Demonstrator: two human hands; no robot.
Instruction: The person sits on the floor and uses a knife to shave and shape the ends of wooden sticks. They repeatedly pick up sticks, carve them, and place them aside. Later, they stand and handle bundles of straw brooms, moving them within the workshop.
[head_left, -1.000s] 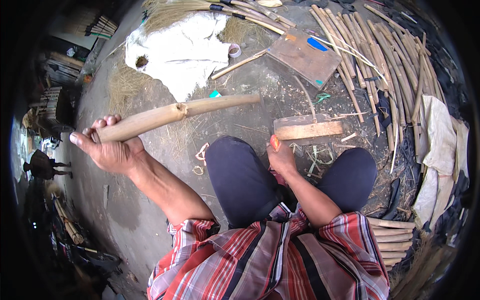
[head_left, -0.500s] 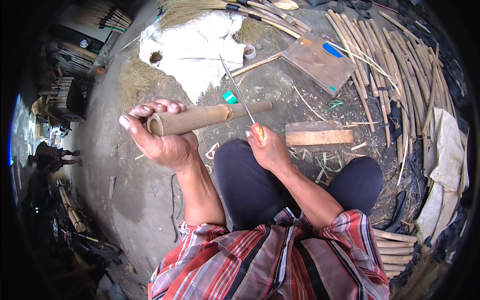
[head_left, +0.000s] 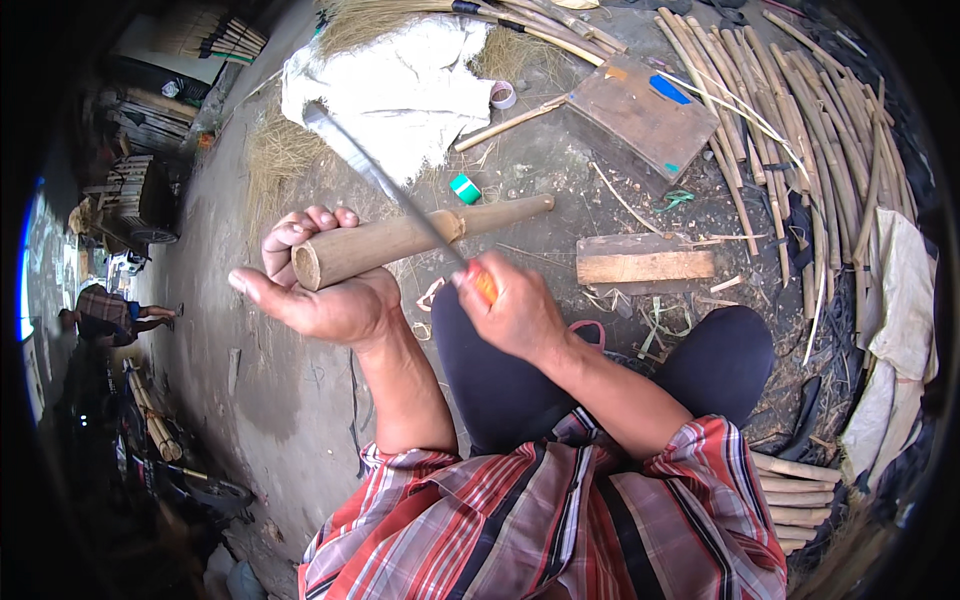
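A thick bamboo tube point(head_left: 375, 250) lies across the palm of my left hand point(head_left: 325, 300). Its cut end faces left, and the far end tapers away to the right. My left fingers curl loosely behind it, with the thumb stretched out below. My right hand point(head_left: 515, 310) is closed round the red-orange handle of a long knife point(head_left: 365, 160). The blade slants up and left, crossing the tube near its node in this view; whether it touches the bamboo I cannot tell. Both hands are in front of my bent knees.
A wood block point(head_left: 645, 266) lies beyond my right knee, with a wooden board point(head_left: 640, 115) farther off. Many bamboo poles point(head_left: 790, 140) line the right side. A white sack point(head_left: 390, 85), a green tape roll point(head_left: 465, 189) and straw point(head_left: 280, 155) lie ahead. A person point(head_left: 110, 312) is far left.
The knife has swung left, its tip now over the white sack and its blade across the tube. My right hand has shifted slightly left. My left fingers have loosened a little.
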